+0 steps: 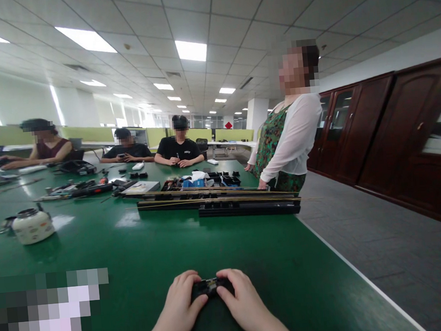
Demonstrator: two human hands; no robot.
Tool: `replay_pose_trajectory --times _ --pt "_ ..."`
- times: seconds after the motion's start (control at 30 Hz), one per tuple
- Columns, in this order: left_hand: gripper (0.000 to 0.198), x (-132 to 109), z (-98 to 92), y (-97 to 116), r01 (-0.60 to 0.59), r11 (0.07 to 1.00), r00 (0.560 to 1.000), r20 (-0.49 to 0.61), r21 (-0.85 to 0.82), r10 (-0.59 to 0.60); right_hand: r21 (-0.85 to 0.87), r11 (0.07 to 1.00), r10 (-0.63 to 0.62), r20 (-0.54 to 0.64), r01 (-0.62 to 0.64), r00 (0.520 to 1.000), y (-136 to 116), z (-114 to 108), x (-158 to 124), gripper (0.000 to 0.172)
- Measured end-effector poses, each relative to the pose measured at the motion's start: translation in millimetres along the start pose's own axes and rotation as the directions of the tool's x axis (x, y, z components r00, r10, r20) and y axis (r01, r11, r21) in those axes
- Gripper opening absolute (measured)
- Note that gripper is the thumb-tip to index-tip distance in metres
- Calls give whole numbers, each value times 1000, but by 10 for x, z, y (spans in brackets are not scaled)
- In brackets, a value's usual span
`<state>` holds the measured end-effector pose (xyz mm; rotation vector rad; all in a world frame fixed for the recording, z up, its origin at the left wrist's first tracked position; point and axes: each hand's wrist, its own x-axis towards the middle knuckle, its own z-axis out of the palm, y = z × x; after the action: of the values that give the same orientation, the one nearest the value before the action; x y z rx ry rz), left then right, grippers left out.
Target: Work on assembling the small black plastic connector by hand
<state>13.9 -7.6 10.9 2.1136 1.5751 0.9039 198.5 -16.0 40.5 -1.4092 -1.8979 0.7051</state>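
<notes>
Both my hands hold a small black part point(211, 285) low over the green table, near its front edge. My left hand point(182, 300) grips its left end, thumb in front and fingers behind. Around the right end my right hand point(239, 292) is closed in the same way. A metallic or brassy piece shows in the middle of the part, between my thumbs. My fingers cover both ends, and its exact kind is too small to tell.
Long black rails point(249, 209) with thin brass-coloured rods lie across the table ahead. Behind them are small black parts and a blue item point(193, 183). A white jar point(33, 225) stands at left, beyond it pliers-like tools point(91, 188). A person stands at right; others sit across the table.
</notes>
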Motion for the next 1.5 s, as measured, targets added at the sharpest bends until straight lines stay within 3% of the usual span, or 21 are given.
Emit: replay_pose_trajectory --times 0.2,0.53,0.8,1.5 --pt "24 7 -45 86 3 1000 1000 22 -3 -3 -4 1000 -5 1 5 1000 -14 -16 0 22" --pt "36 14 -5 56 32 998 999 35 55 -34 -5 1000 4 -3 -4 1000 5 8 8 23" --pt "21 -4 -21 51 -16 999 1000 27 42 15 -14 1000 0 -3 0 1000 -10 -5 -1 23" --pt "21 4 -45 72 1 999 999 43 49 -3 -3 1000 -23 -12 23 1000 18 10 8 25"
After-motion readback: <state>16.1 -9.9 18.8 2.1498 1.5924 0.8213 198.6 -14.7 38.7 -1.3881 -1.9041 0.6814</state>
